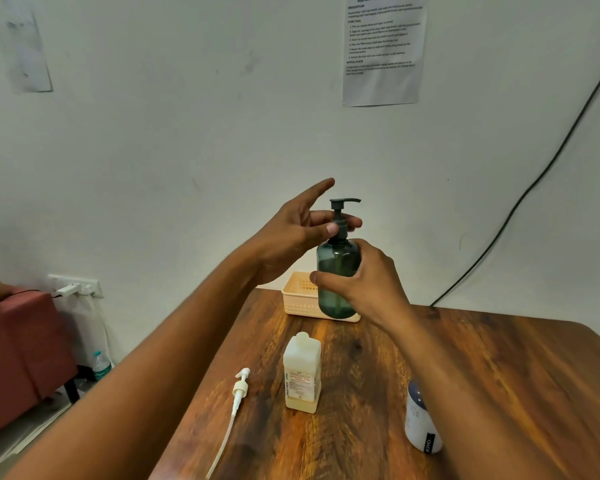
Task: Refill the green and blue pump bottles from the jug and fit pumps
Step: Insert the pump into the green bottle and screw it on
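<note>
I hold the green pump bottle (335,268) upright in the air above the table. My right hand (368,278) wraps its body. My left hand (302,233) pinches the collar of the dark green pump (342,216) seated in the bottle's neck, index finger stretched out. The pale jug (302,374) with a printed label stands capped on the wooden table (499,375). A white pump (240,386) with a long tube lies left of the jug. The blue and white bottle (421,420) stands at the right, without a pump, partly hidden by my right forearm.
A cream plastic basket (297,299) sits at the table's far edge against the wall, behind the green bottle. A red seat (18,348) and a water bottle (101,365) are on the floor side at the left. A black cable runs down the wall at the right.
</note>
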